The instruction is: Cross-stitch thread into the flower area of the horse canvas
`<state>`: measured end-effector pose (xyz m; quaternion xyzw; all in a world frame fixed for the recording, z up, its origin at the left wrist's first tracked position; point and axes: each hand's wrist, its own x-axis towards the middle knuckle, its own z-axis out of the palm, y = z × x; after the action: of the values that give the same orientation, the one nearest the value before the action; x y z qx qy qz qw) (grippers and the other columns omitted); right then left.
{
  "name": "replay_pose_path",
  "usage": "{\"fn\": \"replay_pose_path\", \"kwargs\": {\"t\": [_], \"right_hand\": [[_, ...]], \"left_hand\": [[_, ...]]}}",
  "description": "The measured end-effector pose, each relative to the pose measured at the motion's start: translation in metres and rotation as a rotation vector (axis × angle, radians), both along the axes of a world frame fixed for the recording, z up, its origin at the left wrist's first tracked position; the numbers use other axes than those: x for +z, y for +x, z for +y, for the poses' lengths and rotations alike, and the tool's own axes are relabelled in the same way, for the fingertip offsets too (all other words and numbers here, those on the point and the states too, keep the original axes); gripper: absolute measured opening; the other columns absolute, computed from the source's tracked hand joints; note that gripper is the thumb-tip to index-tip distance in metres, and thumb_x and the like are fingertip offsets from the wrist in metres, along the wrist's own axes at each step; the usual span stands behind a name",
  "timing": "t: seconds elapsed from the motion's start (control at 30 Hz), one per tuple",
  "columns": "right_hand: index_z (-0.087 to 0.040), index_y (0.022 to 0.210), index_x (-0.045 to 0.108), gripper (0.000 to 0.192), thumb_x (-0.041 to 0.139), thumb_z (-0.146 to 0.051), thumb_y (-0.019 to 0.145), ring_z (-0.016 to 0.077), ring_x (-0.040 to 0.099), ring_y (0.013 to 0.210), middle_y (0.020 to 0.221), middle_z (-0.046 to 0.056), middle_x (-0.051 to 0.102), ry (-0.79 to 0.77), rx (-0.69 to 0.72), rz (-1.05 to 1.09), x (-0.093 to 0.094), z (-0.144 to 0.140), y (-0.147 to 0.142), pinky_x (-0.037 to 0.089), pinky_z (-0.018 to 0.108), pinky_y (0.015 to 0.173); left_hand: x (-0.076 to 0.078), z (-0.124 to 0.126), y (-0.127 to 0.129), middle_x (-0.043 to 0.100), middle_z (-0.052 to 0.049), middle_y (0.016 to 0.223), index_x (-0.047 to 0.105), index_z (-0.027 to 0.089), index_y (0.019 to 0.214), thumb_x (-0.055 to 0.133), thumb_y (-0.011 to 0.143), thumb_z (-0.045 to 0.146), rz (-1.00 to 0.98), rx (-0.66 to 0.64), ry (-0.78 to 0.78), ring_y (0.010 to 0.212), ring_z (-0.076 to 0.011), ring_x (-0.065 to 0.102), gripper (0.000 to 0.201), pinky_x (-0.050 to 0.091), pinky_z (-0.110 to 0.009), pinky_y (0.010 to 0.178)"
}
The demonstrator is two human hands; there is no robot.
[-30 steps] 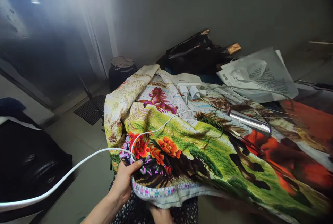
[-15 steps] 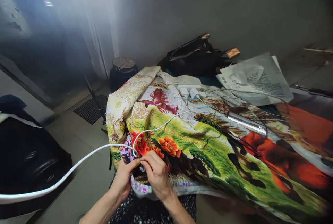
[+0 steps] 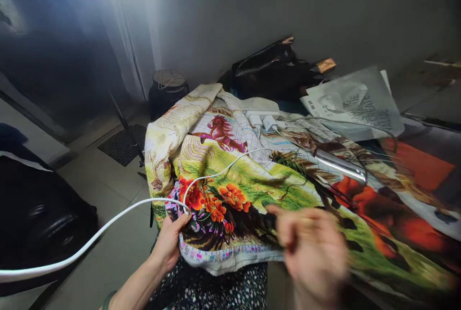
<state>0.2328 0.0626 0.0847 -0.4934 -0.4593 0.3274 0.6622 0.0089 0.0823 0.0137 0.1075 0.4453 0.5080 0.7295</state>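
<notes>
**Right hand lifts off the embroidery**

The right hand [image 3: 309,252] has come away from the stitched flowers it was pinching half a second ago and now hangs blurred above the near edge of the embroidered cloth [image 3: 252,190]; its fingers look loosely curled, but whether they grip anything I cannot tell. The left hand [image 3: 169,242] is clenched on the cloth's near left corner, thumb on top beside the orange flowers, with the white cable [image 3: 108,226] looping just past its thumb. Farther out on the cloth lie two white chargers [image 3: 262,121] and a lit lamp bar [image 3: 342,168]. At the far edge sit a black bag [image 3: 273,72] and a printed plastic bag [image 3: 360,103]
</notes>
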Motion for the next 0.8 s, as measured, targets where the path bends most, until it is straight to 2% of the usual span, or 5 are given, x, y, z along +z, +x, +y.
{"fn": "replay_pose_path", "kwargs": {"t": [0.1, 0.17, 0.3, 0.53, 0.8], "right_hand": [[-0.019, 0.085, 0.052, 0.016, 0.049, -0.034, 0.09, 0.0099, 0.044, 0.043, 0.049, -0.006, 0.046, -0.345, 0.363, -0.107, -0.036, 0.008, -0.051, 0.034, 0.019, 0.042], [-0.016, 0.089, 0.059, 0.018, 0.048, -0.03, 0.089, 0.0099, 0.044, 0.046, 0.052, -0.004, 0.048, -0.423, 0.474, -0.273, -0.056, 0.008, -0.072, 0.033, 0.02, 0.043], [-0.016, 0.095, 0.069, 0.024, 0.048, -0.024, 0.088, 0.012, 0.051, 0.052, 0.058, 0.0, 0.058, -0.396, 0.449, -0.516, -0.073, 0.007, -0.081, 0.037, 0.021, 0.048], [-0.014, 0.093, 0.072, 0.026, 0.049, -0.021, 0.085, 0.0126, 0.052, 0.049, 0.06, 0.002, 0.065, -0.381, 0.416, -0.556, -0.068, 0.011, -0.082, 0.038, 0.021, 0.047], [-0.013, 0.092, 0.073, 0.027, 0.048, -0.02, 0.085, 0.0123, 0.05, 0.046, 0.06, 0.003, 0.065, -0.383, 0.408, -0.586, -0.066, 0.012, -0.086, 0.036, 0.021, 0.045]], "left_hand": [[-0.001, -0.001, 0.0, 0.075, -0.012, 0.087, 0.067, 0.011, 0.1, 0.077, 0.063, 0.021, -0.005, -0.008, 0.001, 0.078, -0.0261, 0.07, 0.04, 0.053, -0.041, 0.08], [-0.003, -0.001, 0.0, 0.075, -0.011, 0.085, 0.066, 0.011, 0.1, 0.077, 0.061, 0.019, 0.005, -0.008, 0.014, 0.075, -0.0256, 0.069, 0.041, 0.053, -0.041, 0.078], [-0.003, -0.002, 0.0, 0.075, -0.011, 0.083, 0.067, 0.01, 0.098, 0.077, 0.061, 0.018, 0.02, 0.001, 0.021, 0.071, -0.0237, 0.069, 0.039, 0.054, -0.039, 0.073], [-0.003, -0.001, 0.001, 0.074, -0.01, 0.078, 0.067, 0.01, 0.095, 0.077, 0.062, 0.018, 0.027, -0.01, 0.022, 0.067, -0.0219, 0.067, 0.035, 0.054, -0.037, 0.071], [-0.005, -0.002, 0.0, 0.074, -0.01, 0.079, 0.068, 0.01, 0.094, 0.076, 0.063, 0.019, 0.039, -0.006, 0.029, 0.068, -0.022, 0.067, 0.033, 0.053, -0.037, 0.072]]}}
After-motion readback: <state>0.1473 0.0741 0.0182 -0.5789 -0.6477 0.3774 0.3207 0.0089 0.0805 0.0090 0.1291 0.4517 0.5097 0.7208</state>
